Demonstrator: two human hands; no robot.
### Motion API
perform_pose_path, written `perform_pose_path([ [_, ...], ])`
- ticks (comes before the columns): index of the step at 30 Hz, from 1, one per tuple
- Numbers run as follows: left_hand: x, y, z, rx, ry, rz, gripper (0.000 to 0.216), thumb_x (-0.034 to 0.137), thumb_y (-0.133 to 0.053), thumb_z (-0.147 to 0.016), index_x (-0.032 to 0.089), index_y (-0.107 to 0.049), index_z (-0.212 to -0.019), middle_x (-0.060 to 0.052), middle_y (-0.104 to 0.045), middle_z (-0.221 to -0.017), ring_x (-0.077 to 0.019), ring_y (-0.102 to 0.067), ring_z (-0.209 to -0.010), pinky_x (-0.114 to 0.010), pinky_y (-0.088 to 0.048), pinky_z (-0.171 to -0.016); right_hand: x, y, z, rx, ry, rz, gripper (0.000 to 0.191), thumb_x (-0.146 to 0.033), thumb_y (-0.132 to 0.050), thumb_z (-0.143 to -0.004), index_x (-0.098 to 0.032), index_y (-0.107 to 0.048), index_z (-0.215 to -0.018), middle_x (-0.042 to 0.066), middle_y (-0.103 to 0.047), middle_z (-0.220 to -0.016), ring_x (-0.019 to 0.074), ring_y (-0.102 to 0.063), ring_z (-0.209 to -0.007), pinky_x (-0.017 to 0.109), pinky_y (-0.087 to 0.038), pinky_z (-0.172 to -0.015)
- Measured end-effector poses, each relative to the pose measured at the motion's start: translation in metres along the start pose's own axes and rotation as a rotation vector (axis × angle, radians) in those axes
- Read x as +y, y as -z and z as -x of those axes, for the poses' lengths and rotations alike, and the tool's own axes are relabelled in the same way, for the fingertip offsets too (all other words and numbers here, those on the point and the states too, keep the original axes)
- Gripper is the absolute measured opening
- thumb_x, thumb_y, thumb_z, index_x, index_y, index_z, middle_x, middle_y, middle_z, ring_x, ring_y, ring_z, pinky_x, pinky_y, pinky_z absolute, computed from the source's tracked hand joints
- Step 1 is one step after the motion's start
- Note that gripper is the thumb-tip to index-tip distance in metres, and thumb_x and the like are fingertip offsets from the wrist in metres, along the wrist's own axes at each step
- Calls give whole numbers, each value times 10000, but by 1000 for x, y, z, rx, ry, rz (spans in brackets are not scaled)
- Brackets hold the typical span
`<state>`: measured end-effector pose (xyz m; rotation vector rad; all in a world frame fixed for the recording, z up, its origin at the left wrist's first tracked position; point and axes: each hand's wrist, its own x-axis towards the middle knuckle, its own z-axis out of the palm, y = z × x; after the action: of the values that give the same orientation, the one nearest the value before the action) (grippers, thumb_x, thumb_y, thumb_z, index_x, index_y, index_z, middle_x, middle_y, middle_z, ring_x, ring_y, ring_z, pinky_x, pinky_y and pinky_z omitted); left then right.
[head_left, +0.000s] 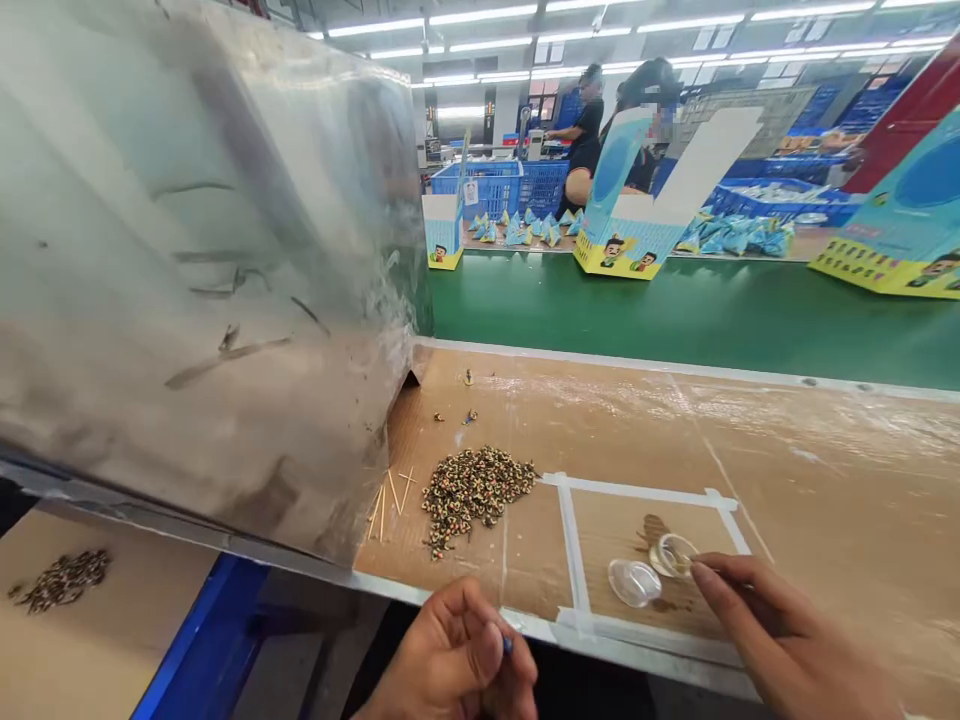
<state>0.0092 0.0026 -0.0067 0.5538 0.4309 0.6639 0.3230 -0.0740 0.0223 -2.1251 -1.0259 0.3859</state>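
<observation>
My left hand (454, 655) is at the table's near edge with its fingers curled around a small blue item pinched at the thumb tip. My right hand (780, 640) reaches toward two small clear round dishes (652, 570) inside a white-taped rectangle (570, 540); its forefinger tip touches the right-hand dish, and I cannot tell whether it pinches anything. A heap of small speckled beads (472, 490) lies left of the rectangle on the taped brown table (825, 470). A few thin wooden sticks (390, 495) lie beside the heap.
A large metal sheet (195, 250) slants over the left side. A second bead pile (64, 580) sits on a lower surface at far left. Behind runs a green conveyor (675, 310) with printed cartons (630, 230), blue crates (495, 185) and people working.
</observation>
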Motion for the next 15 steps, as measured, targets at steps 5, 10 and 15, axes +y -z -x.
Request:
perform_pose_path([
  [5, -7, -2, -18, -108, 66, 188, 82, 267, -782, -937, 207, -727, -940, -71, -807, -992, -197, -802, -871, -207, -618, -558, 1, -7, 3, 29, 80, -44, 359, -596, -654, -781, -270, -802, -806, 18, -790, -867, 217, -751, -788, 266, -609, -752],
  [10, -5, -11, -12, -31, 120, 285, 100, 252, -831, -890, 196, -753, -860, -12, -719, -793, -105, -694, -664, -175, -523, -488, 14, -6, 3, 41, 57, 12, 390, -620, -628, -828, -273, -801, -871, 26, -790, -953, 253, -757, -878, 323, -604, -837],
  [15, -9, -14, -13, 90, 124, 240, 196, 250, -932, -783, 164, -760, -820, -26, -734, -734, -94, -703, -628, -180, -524, -545, 25, -1, 0, -17, 112, 116, 438, -621, -616, -855, -256, -826, -978, 52, -794, -1060, 281, -772, -951, 331, -625, -833],
])
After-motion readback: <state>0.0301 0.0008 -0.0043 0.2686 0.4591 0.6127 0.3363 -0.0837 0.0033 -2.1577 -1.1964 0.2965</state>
